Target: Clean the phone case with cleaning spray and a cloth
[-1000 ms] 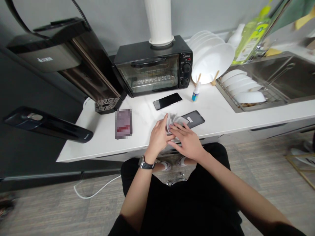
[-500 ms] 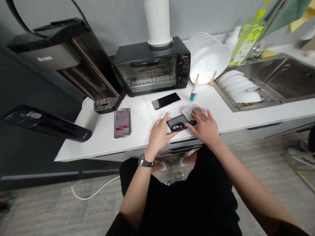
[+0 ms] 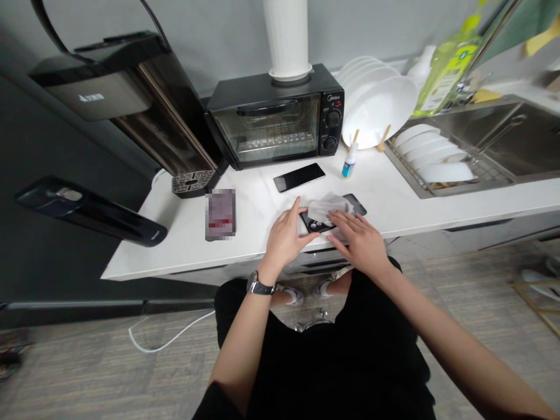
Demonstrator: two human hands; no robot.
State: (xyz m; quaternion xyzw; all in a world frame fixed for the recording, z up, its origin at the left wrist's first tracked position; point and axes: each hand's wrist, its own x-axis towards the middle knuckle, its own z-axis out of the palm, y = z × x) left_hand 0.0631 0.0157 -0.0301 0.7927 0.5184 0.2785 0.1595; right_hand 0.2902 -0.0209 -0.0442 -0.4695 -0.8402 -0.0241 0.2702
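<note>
A dark phone (image 3: 358,204) with a camera block lies back up on the white counter. My left hand (image 3: 286,235) grips its left end between thumb and fingers. Under the fingers of my right hand (image 3: 359,239), a pale thin cloth (image 3: 327,207) is pressed flat on the phone's back, covering its middle. A second phone (image 3: 300,177), black screen up, lies behind them. The small white spray bottle (image 3: 349,161) with a blue label stands to the right of it. Left of my hands is a blurred-out purplish packet (image 3: 221,214).
A black toaster oven (image 3: 275,128) carries a white cylinder (image 3: 289,38). A tall dispenser (image 3: 175,128) and dark bottle (image 3: 94,211) are at left. White plates (image 3: 376,111), a green soap bottle (image 3: 446,73) and a sink (image 3: 520,140) with bowls (image 3: 441,171) are at right.
My right hand has brought the cloth leftward over the phone's back, toward the camera block, uncovering the phone's right end. My left hand keeps its hold. The view has shifted slightly.
</note>
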